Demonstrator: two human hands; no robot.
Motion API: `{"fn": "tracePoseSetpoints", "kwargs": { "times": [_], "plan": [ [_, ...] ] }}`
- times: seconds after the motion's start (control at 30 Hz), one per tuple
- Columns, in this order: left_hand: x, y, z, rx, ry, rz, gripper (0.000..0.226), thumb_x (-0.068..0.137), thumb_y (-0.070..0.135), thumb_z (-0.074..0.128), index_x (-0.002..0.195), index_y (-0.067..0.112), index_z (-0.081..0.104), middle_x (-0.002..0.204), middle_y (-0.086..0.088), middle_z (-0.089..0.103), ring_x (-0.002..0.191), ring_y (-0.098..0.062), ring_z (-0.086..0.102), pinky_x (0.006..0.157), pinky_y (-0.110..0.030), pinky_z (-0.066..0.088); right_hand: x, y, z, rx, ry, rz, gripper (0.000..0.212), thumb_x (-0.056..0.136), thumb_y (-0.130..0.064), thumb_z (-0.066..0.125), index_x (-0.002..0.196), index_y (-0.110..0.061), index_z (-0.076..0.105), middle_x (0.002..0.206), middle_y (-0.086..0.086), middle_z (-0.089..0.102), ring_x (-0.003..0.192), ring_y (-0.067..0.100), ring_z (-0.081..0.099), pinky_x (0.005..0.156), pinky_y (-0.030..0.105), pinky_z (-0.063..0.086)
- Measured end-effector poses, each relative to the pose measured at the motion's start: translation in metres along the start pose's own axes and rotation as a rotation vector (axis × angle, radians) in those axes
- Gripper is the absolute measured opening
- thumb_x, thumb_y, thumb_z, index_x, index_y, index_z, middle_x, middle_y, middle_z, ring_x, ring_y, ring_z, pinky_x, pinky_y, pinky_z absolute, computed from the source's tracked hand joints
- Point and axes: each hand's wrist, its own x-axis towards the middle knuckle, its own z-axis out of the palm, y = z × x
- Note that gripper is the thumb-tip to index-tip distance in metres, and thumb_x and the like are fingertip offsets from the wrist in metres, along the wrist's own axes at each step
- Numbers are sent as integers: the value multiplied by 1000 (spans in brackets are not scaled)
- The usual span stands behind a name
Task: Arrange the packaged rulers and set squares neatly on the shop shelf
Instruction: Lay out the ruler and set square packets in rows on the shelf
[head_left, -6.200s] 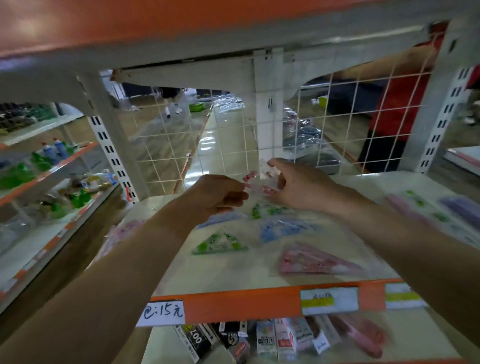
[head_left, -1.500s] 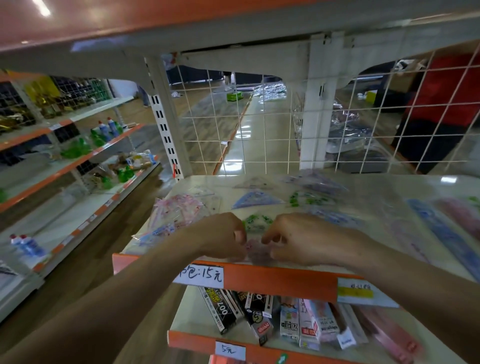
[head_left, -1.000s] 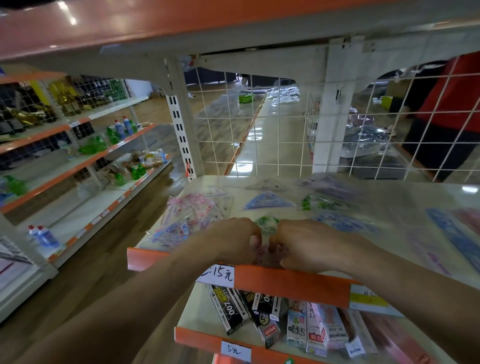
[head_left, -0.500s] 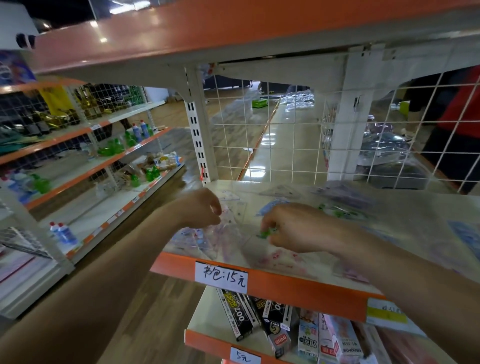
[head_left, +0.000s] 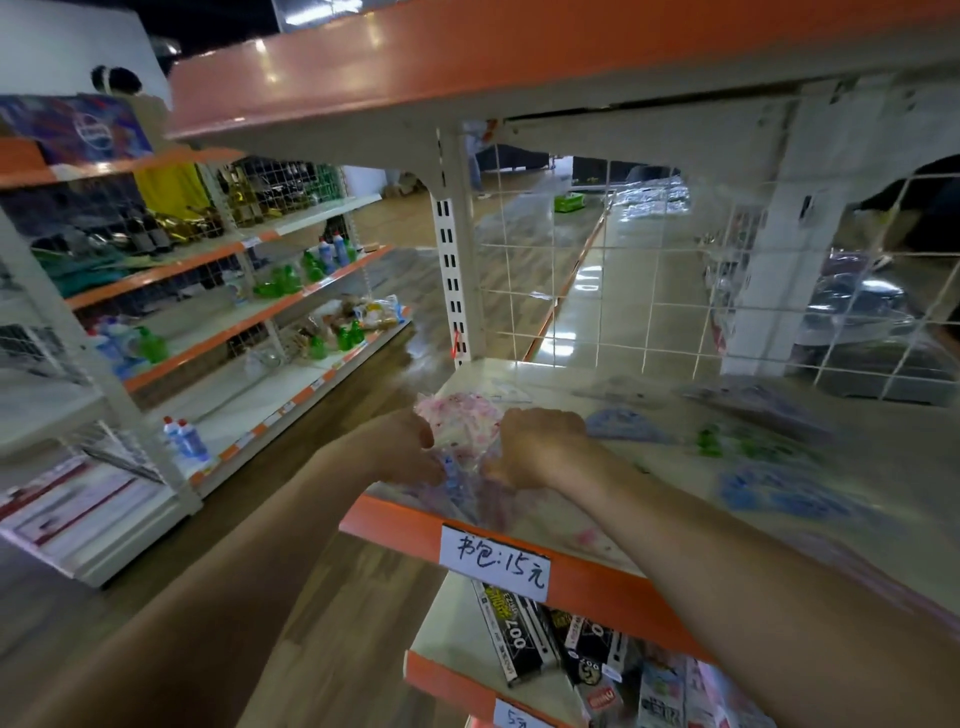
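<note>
A loose pile of clear packets with pink and blue rulers and set squares (head_left: 464, 427) lies at the left front corner of the cream shelf (head_left: 530, 374). My left hand (head_left: 402, 446) grips the pile's left side and my right hand (head_left: 540, 447) grips its right side, fingers curled into the plastic. More packets lie flat to the right: a blue set square packet (head_left: 621, 422), a green one (head_left: 737, 444) and a blurred blue one (head_left: 779, 496). Motion blur hides the details of the packets.
The shelf's orange front edge carries a handwritten price label (head_left: 496, 560). A white wire grid (head_left: 623, 291) backs the shelf, with an upright post (head_left: 457, 280) at its left. The lower shelf holds black "007" packs (head_left: 511, 636). Across the aisle, shelves carry bottles (head_left: 332, 249).
My hands left the packet at the front edge and moved left to the pile at the shelf's corner, closing on it from both sides. The view swung left.
</note>
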Motion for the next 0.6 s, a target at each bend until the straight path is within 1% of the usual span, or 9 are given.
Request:
{"fn": "tracePoseSetpoints", "kwargs": {
  "times": [0.07,0.17,0.23,0.3,0.37,0.43,0.47,0.53,0.6],
  "plan": [
    [-1,-1,0,-20,6,-3,51,87,32,63,133,14,52,136,-4,51,120,-21,51,93,-26,40,4,1,-2,52,-19,13,48,87,-49,57,120,-15,54,120,5,59,107,25,57,78,31,39],
    [-2,-1,0,-30,-1,3,50,88,32,62,133,14,52,134,-5,53,119,-21,51,93,-27,41,13,8,-2,217,-95,38,54,79,-51,66,117,-13,59,112,5,62,98,24,60,80,31,48],
    [-1,-2,0,-38,-7,1,50,87,32,62,133,15,52,134,-4,53,118,-21,52,93,-28,42,17,15,-2,371,-130,65,51,79,-44,72,114,-8,61,101,8,62,87,22,60,67,28,48],
    [1,-3,-1,-61,-5,-4,49,87,31,63,132,15,53,133,-4,54,117,-20,53,92,-28,42,18,24,-4,550,-127,81,41,81,-32,73,109,-4,64,87,8,60,73,19,57,54,24,42],
    [1,-3,-2,-86,-2,-1,48,86,30,64,131,13,54,130,-4,55,113,-19,55,89,-27,43,18,35,-8,748,-106,87,24,86,-22,68,101,-3,67,76,7,57,62,15,52,52,21,43],
    [3,-3,-6,-135,29,1,48,85,28,66,129,12,56,127,-5,57,105,-18,57,85,-25,44,17,46,-12,910,-70,62,13,90,-17,63,89,-5,67,71,7,55,59,14,50,53,22,44],
    [6,-2,-8,-186,61,3,46,84,26,67,127,12,58,124,-6,59,98,-17,58,80,-24,45,16,50,-14,956,-58,40,13,91,-17,61,86,-6,67,70,6,55,60,14,51,55,22,44],
    [10,2,-13,-365,133,19,35,86,23,66,119,11,63,112,-8,64,86,-16,58,70,-24,46,14,57,-19,1004,-75,-8,13,93,-18,57,89,-9,66,74,4,61,64,13,57,60,22,46],
    [12,11,-18,-652,133,49,27,88,21,63,113,10,66,101,-11,68,80,-17,59,68,-27,49,11,61,-26,1006,-96,-66,13,95,-20,54,91,-14,65,82,2,68,70,11,63,64,23,49]
  ]
}}
